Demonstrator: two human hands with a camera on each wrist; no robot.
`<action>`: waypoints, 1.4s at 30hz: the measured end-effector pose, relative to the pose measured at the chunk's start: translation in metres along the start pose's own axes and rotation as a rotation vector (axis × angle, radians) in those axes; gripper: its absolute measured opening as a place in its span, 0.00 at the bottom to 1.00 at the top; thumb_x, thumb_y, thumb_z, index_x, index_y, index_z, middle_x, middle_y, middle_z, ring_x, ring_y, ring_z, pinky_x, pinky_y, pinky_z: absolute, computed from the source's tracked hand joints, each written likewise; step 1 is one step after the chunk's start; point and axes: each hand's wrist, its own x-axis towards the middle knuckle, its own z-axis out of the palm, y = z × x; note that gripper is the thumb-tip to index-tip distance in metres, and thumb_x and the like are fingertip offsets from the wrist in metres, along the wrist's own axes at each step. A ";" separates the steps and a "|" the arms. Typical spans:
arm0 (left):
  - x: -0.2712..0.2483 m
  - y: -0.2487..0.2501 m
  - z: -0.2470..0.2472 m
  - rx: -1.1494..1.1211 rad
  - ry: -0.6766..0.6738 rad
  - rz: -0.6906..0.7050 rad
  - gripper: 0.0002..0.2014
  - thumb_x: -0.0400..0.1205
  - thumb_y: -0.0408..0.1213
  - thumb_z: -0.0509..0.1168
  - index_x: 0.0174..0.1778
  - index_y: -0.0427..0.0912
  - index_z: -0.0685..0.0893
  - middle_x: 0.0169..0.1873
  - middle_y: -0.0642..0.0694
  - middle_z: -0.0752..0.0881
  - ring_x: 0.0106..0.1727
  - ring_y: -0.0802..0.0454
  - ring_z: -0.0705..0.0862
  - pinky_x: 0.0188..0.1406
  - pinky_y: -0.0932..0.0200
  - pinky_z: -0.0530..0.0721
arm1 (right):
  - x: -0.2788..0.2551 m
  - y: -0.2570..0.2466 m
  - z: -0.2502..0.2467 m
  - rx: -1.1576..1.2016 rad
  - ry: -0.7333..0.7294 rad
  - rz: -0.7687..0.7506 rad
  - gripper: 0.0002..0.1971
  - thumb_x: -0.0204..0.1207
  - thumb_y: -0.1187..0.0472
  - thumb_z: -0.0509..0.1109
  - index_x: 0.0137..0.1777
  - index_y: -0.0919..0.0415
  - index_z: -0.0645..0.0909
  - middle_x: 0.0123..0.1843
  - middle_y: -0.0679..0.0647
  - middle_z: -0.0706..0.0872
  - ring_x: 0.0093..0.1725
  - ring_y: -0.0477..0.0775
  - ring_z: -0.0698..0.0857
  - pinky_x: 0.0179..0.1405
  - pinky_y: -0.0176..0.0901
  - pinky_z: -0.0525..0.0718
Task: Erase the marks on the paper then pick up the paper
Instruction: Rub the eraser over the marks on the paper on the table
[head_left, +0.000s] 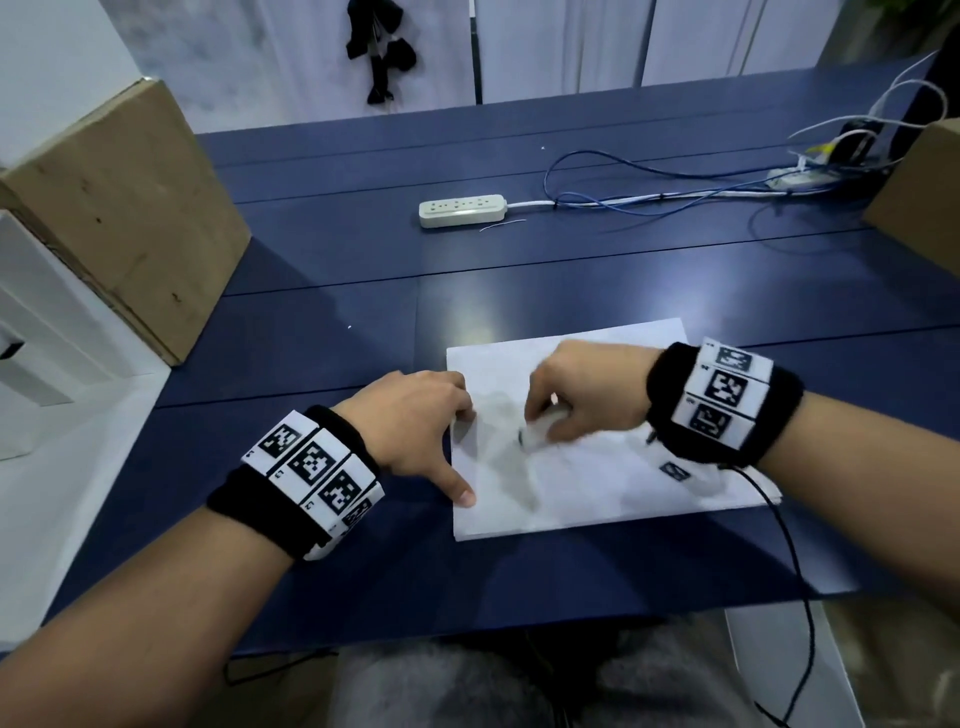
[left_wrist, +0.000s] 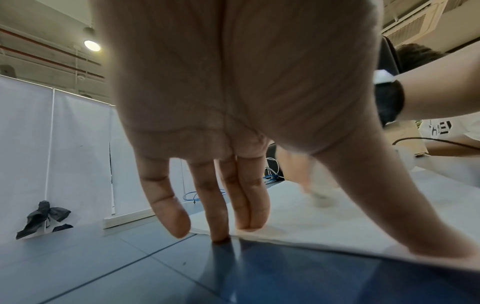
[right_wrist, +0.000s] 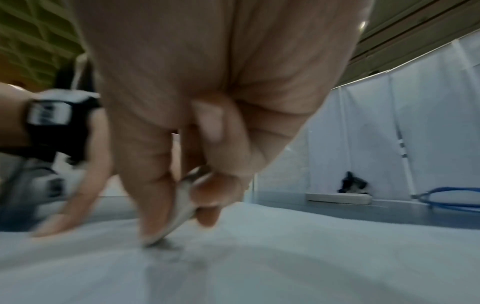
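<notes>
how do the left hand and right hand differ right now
The left hand lies open with straight fingers pressing the white sheet of paper at its left edge; the right hand is curled, pinching a small white eraser. The left looks sharp, the right motion-blurred. The left holds nothing; the right presses its eraser tip onto the sheet. Both wear black wristbands with square black-and-white markers.

Dim, bluish light with glare on the table (head_left: 670, 283); the right hand (head_left: 582, 387) is motion-blurred, edges wide-angle warped.
</notes>
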 end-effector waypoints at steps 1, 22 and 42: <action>-0.001 0.000 -0.001 -0.004 0.000 0.000 0.43 0.57 0.74 0.75 0.63 0.52 0.81 0.57 0.61 0.78 0.56 0.55 0.81 0.55 0.52 0.81 | 0.006 0.006 -0.004 -0.021 0.058 0.028 0.13 0.69 0.49 0.70 0.49 0.53 0.89 0.44 0.50 0.90 0.44 0.55 0.85 0.46 0.51 0.86; 0.000 0.001 0.002 0.050 -0.010 0.011 0.41 0.57 0.76 0.73 0.59 0.51 0.81 0.52 0.59 0.76 0.50 0.55 0.80 0.57 0.52 0.76 | -0.015 -0.014 0.010 0.008 -0.062 -0.123 0.15 0.68 0.57 0.75 0.55 0.54 0.89 0.51 0.46 0.89 0.42 0.43 0.77 0.48 0.35 0.77; 0.001 0.000 0.004 0.079 0.000 0.037 0.41 0.57 0.79 0.69 0.57 0.53 0.83 0.51 0.60 0.76 0.53 0.58 0.79 0.64 0.47 0.67 | 0.002 0.011 -0.001 0.009 0.109 0.089 0.12 0.69 0.48 0.71 0.47 0.52 0.89 0.40 0.49 0.91 0.41 0.54 0.86 0.44 0.50 0.87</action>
